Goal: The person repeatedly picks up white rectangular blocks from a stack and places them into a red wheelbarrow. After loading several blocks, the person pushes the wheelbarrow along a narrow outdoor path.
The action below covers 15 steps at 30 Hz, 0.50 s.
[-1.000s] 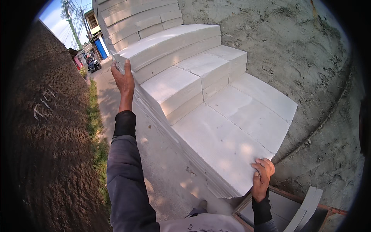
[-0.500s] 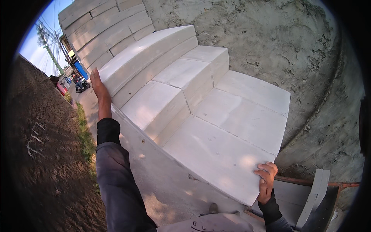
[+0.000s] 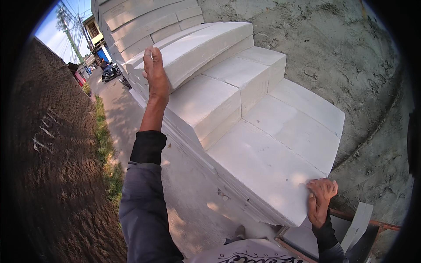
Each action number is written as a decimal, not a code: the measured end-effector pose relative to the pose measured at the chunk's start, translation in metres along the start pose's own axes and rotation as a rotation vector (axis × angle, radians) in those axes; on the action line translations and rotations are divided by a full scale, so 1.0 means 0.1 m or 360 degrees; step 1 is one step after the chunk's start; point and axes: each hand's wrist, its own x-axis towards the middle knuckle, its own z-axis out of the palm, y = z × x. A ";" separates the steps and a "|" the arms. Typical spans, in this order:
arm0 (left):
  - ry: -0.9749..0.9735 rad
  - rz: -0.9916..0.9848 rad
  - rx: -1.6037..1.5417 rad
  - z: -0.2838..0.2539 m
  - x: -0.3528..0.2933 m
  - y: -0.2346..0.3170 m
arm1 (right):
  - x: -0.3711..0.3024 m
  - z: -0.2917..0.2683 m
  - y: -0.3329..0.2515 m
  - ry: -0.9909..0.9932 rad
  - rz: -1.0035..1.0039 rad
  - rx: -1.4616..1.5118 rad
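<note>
White lightweight blocks lie stacked like steps before me. My left hand (image 3: 156, 76) is pressed round the near-left end of the long top block (image 3: 206, 46), its fingers bent up at the block's end. That block overhangs the layer beneath it slightly. Below it are the middle-step blocks (image 3: 204, 94) and, lower still, the flat bottom-step blocks (image 3: 263, 162). At the near right corner of the bottom step, my right hand (image 3: 321, 197) has curled fingers over the edge, with the thumb on the near side.
A taller block stack (image 3: 149, 19) rises behind. A rough grey wall (image 3: 324, 48) stands along the right, a brown wall (image 3: 61, 153) along the left. Between them runs a lane with a parked motorcycle (image 3: 109, 72). Near my right hand is a rusty metal frame (image 3: 346, 215) with an upright slab (image 3: 357, 228).
The top block has slid toward the right and nearer me, baring a strip behind it. My left hand has moved with it; my right hand stays at the corner. The view has shifted.
</note>
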 end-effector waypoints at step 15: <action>0.0129 -0.0029 0.0190 0.22 -1.69 0.21 | 3.59 1.16 -1.97 -0.0656 0.0564 0.1917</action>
